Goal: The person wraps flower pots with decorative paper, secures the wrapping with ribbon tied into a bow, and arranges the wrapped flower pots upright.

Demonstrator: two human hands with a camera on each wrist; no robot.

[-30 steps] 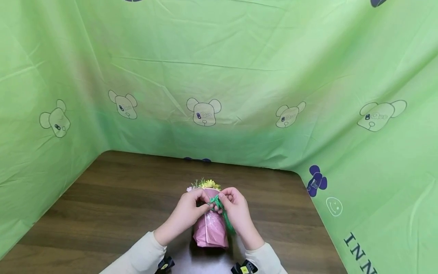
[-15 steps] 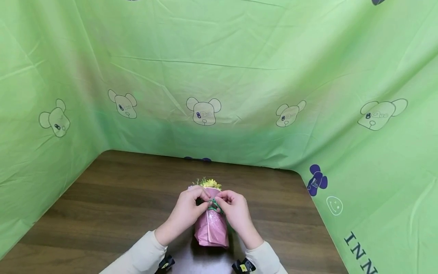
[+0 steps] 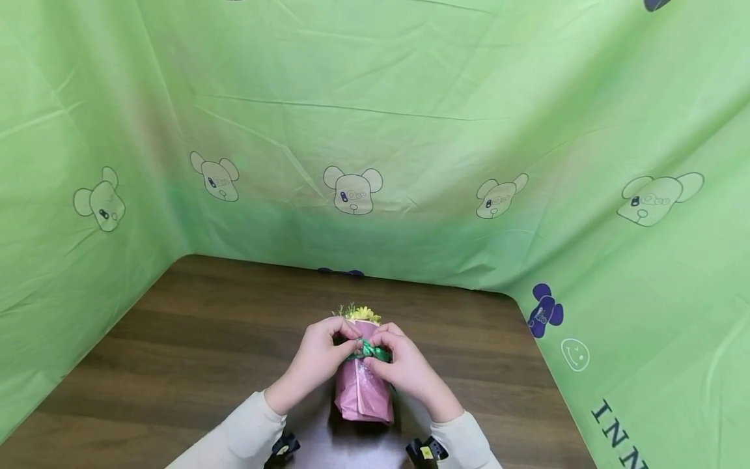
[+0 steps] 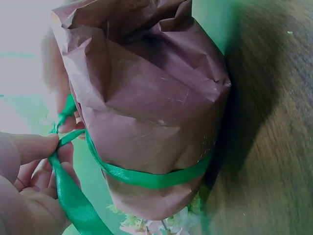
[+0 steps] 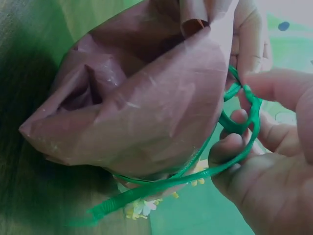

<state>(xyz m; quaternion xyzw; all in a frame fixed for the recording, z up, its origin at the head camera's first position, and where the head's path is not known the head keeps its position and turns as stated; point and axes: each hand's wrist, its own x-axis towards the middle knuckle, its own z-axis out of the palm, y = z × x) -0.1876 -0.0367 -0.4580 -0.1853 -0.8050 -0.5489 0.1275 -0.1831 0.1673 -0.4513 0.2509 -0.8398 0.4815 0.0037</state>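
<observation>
A bouquet in pink wrapping paper (image 3: 364, 397) lies on the table, with yellow flowers (image 3: 364, 314) showing at its far end. Green ribbon (image 4: 151, 179) runs around the wrapping, as the left wrist view shows. On top of the bouquet, my left hand (image 3: 319, 352) pinches the ribbon between thumb and fingers, a wide tail hanging from the grip. Close beside it, my right hand (image 3: 410, 370) pinches a looped part of the ribbon. From the right hand, another long ribbon tail (image 5: 161, 186) trails across the wrapper. The fingers partly hide the crossing of the strands.
The brown wooden table (image 3: 234, 326) surrounds the bouquet. Green printed cloth (image 3: 351, 130) encloses it at the back and both sides. Black wrist-worn devices sit by both cream sleeves (image 3: 252, 426).
My right hand has shifted slightly, its thumb now lower and more spread from the fingers. More green ribbon shows bunched between the hands than half a second ago. The left hand stays nearly in place.
</observation>
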